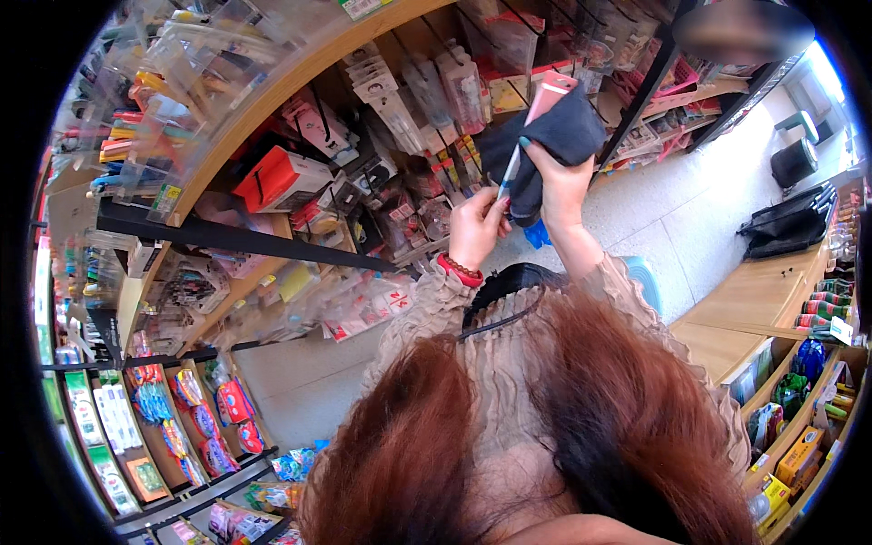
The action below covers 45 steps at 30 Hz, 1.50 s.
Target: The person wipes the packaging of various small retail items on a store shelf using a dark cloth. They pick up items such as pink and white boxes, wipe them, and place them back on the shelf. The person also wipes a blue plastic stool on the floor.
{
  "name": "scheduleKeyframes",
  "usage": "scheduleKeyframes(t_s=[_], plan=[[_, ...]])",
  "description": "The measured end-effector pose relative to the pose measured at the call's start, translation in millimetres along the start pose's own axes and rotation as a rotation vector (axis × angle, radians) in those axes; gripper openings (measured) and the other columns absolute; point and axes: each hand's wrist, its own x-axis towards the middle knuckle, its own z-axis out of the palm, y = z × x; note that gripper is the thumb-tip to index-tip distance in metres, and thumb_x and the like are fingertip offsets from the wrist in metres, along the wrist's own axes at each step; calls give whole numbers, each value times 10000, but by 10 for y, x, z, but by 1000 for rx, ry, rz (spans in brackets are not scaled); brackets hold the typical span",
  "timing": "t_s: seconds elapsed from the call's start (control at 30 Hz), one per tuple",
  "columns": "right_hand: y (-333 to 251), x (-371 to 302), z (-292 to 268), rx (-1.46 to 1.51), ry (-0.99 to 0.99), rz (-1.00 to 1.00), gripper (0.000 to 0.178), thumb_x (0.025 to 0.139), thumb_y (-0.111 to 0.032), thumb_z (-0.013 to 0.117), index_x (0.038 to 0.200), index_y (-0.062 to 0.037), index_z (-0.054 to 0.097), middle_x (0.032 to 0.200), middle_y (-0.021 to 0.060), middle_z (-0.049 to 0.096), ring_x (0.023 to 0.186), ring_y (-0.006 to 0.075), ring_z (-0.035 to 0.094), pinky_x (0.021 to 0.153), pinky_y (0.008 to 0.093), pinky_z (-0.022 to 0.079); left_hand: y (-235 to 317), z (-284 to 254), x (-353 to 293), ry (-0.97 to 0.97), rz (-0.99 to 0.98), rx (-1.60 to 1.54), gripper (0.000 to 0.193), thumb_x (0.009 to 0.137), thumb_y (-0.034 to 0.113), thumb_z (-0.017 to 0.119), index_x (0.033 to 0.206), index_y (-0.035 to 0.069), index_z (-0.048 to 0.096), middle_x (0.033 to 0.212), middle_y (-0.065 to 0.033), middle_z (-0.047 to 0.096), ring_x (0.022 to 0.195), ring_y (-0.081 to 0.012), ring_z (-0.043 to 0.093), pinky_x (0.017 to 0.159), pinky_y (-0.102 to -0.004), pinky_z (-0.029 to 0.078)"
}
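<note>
Over there, the right hand (561, 177) is clamped on a dark cloth (579, 130), thumb against a slim pink-and-white item (550, 93) lying along it. Left of the cloth's lower part, the left hand (476, 227) pinches the item's lower end, fingertips nearly together.

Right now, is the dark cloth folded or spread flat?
Not spread flat: the dark cloth is bunched at the right hand, creased and gathered. Whether neatly folded, I cannot tell.

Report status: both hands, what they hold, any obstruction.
Left fingers pinching slim pale item. Right fingers gripping dark cloth, pink item against it. Hanging packages beyond; nothing visibly blocking.
</note>
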Motion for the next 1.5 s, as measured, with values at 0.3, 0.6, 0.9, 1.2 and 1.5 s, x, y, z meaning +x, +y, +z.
scheduleKeyframes(t_s=[0.3,0.6,0.9,1.2,1.5], plan=[[61,147,-335,591,19,655,239,786,-91,658,1002,-41,569,923,55,607,807,186,593,714,317,488,186,9,94,-134,-124,-213,169,908,116,515,823,-21,565,682,-62,612,491,-93,565,410,-216,436],[48,315,-121,151,-3,250,238,726,22,686,948,-17,609,876,29,618,765,122,589,685,247,466,108,200,-1,24,177,375,113,855,119,565,816,16,539,564,-138,565,484,-257,599,441,-373,432],[237,-23,-227,-195,-221,155,511,614,-18,757,1069,-22,524,969,59,610,872,153,580,798,281,455,206,-173,289,-177,59,363,157,808,72,597,948,0,596,775,-135,642,597,-205,598,529,-301,459],[334,-90,-392,-574,-553,-105,635,596,-65,787,1152,-37,482,1062,140,592,977,262,584,859,330,439,340,-287,436,225,-29,-500,153,865,131,600,924,-9,582,611,-24,546,466,-86,503,419,-221,404],[475,15,-658,-747,-492,1,561,639,-60,742,1145,-20,501,1013,145,611,942,243,584,848,316,435,478,-1441,-22,679,170,-351,157,877,135,584,984,21,607,650,27,543,464,-26,408,389,-179,299]])
